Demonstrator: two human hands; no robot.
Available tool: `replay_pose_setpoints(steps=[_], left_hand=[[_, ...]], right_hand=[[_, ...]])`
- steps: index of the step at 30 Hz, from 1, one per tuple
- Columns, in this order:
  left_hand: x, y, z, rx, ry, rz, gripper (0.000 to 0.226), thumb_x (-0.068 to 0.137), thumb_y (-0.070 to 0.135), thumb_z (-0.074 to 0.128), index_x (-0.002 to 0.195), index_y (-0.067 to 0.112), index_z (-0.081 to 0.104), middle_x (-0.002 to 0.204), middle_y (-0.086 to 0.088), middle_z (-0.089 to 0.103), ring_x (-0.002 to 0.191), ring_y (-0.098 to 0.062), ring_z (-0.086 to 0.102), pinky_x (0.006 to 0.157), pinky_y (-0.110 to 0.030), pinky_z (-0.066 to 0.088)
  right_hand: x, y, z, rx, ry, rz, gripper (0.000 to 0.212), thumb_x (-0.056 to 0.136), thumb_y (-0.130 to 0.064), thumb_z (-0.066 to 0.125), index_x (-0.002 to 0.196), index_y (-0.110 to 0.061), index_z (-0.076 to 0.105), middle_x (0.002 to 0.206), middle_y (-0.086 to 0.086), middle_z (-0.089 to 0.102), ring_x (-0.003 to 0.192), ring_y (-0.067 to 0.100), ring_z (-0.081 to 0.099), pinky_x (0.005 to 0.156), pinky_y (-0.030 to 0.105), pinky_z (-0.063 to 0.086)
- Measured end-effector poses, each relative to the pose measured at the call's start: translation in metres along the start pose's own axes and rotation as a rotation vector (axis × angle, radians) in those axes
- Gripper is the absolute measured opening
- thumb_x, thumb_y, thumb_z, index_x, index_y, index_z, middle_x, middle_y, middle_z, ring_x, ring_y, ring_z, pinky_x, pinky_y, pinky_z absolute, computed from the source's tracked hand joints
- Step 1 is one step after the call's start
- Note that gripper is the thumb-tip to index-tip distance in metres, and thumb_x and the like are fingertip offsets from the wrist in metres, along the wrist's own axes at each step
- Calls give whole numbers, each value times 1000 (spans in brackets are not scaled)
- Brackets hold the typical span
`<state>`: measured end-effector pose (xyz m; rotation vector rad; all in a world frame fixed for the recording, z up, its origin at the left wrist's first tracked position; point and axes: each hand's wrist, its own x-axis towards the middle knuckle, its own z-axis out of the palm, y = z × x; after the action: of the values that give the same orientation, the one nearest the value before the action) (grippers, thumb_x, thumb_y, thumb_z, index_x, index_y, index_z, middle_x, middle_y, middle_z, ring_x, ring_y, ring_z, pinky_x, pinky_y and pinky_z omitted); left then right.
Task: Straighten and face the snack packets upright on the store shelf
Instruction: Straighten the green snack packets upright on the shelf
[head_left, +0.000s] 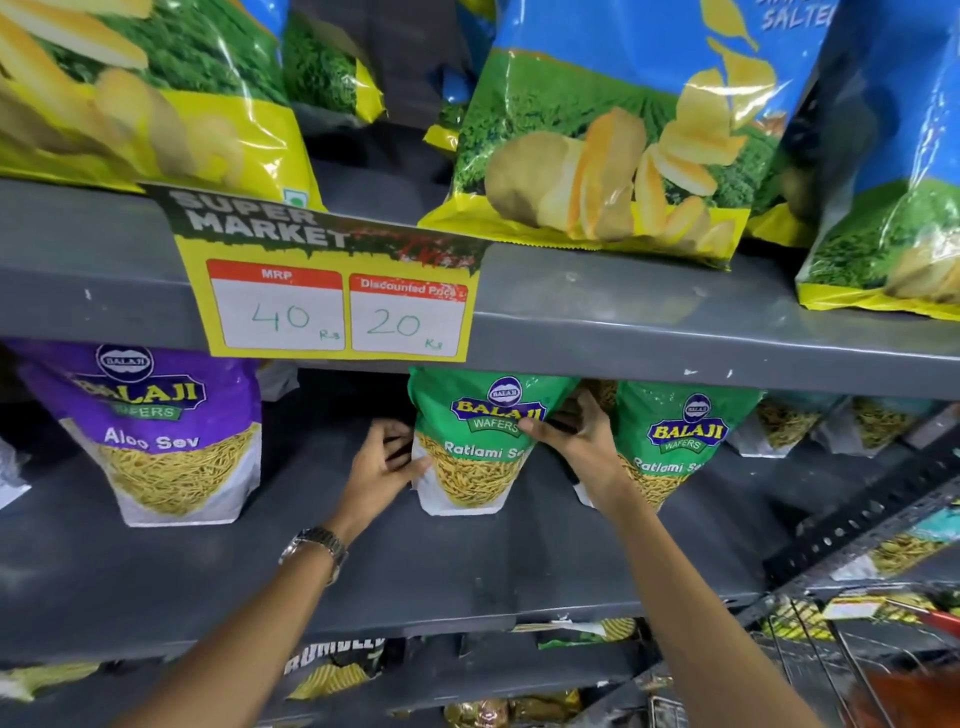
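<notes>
A green Ratlami Sev packet (475, 457) stands upright on the grey middle shelf (467, 566), label facing me. My left hand (382, 465) grips its left edge and my right hand (582, 441) grips its right edge, thumb across the front. A second green Ratlami Sev packet (675, 441) stands just right of my right hand, partly hidden by my wrist. A purple Aloo Sev packet (166, 436) stands upright at the left, apart from both hands.
Large chip bags (613, 145) sit on the upper shelf behind a yellow price tag (337, 306). More sev packets (789, 421) lie further back at the right. A perforated black upright (857, 514) and a wire basket (831, 649) are at lower right.
</notes>
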<state>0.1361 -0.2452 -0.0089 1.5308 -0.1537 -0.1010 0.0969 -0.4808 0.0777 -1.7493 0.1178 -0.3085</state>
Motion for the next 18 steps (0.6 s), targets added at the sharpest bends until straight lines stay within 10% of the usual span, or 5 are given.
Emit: replay_pose_setpoints(steps=[6,18], left_hand=[[-16,-5,16,95,-66,10,107,43,46,90,134,24,40,136,-4,52,126,-20,51,105,-48,44],[-23,-19,26,79,46,94,94,57,48,83,138,27,39,136,-3,54,126,-22,52,103,-52,45]], right_hand=[[-4,-1,6,34,3,-19,53,60,-21,87,104,-29,57,104,-5,72,97,6,68,75,16,53],[-11,3,12,151,30,19,43,71,-4,78,106,-8,53,99,3,70,80,-1,69,65,11,52]])
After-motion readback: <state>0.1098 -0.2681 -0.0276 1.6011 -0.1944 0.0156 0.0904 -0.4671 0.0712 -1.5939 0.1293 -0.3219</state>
